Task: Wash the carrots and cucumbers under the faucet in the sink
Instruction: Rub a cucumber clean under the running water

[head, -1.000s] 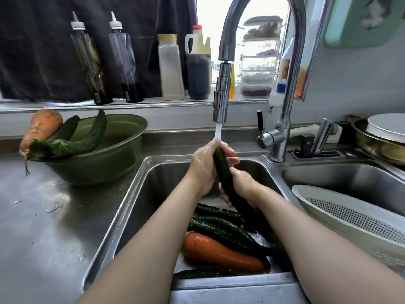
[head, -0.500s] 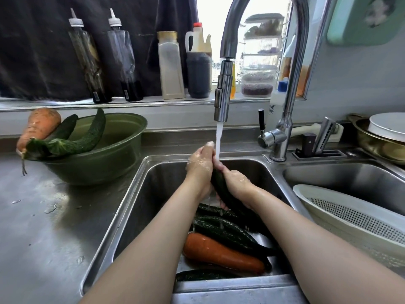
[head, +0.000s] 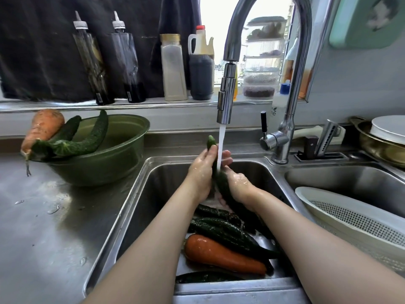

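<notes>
both hands [head: 200, 172] grip a cucumber [head: 221, 183] (under faucet [head: 225, 102] water).

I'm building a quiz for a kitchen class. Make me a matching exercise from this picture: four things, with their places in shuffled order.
Things:
1. upright cucumber
2. wet carrot
3. pale carrot
4. white colander

Places:
A. in the right basin
B. on the rim of the green bowl
C. under the stream from the faucet
D. on the floor of the left basin

Pairs: 1-C, 2-D, 3-B, 4-A

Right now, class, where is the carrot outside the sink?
In the head view, far left: the carrot rests on the green bowl, at its left rim, beside two cucumbers, left of the sink.
</notes>
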`<state>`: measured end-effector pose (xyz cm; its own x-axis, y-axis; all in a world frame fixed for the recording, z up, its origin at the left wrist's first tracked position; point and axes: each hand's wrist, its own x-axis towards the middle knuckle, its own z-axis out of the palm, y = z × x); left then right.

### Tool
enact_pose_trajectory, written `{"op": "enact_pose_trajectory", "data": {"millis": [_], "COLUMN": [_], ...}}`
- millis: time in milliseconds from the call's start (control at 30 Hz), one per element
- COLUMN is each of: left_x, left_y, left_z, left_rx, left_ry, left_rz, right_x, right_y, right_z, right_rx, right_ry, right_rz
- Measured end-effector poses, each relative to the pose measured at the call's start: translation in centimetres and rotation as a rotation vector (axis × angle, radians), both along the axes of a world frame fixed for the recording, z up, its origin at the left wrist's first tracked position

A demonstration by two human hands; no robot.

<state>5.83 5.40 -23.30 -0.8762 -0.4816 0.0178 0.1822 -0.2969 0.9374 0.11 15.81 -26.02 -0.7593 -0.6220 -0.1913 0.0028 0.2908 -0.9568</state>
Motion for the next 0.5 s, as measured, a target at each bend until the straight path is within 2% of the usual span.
{"op": "enact_pose_trajectory", "data": {"millis": [67,200,367,433,500], "left_x": [-0.2,-0.4,0.0,-0.3,-0.3], "left_y": [0.7,1.3,1.0,1.1,1.7], "left_z": [-0.4,0.6,1.4,1.1,0.9], "left_rx": [-0.032,-0.091,0.107,0.047,-0.04], "left_ry": [-0.017,-0.128,-0.041,-0.048,-0.018], "left_rz": [-0.024,0.224,0.278,0.215,0.061], "right_x": [0.3,0.7,0.8,0.5,0.1], "right_y": [0.5,0.3,-0.6,-0.8,-0.7], "right_z": [0.1,0.4,0.1,-0.3,-0.6], "right_rx": [-0.047,0.039,-0.016,-0.074,-0.149], "right_ry": [-0.121,-0.235,-0.225,-0.185,-0.18], "right_rz": [0.04,0.177,0.207,0.152,0.077]}}
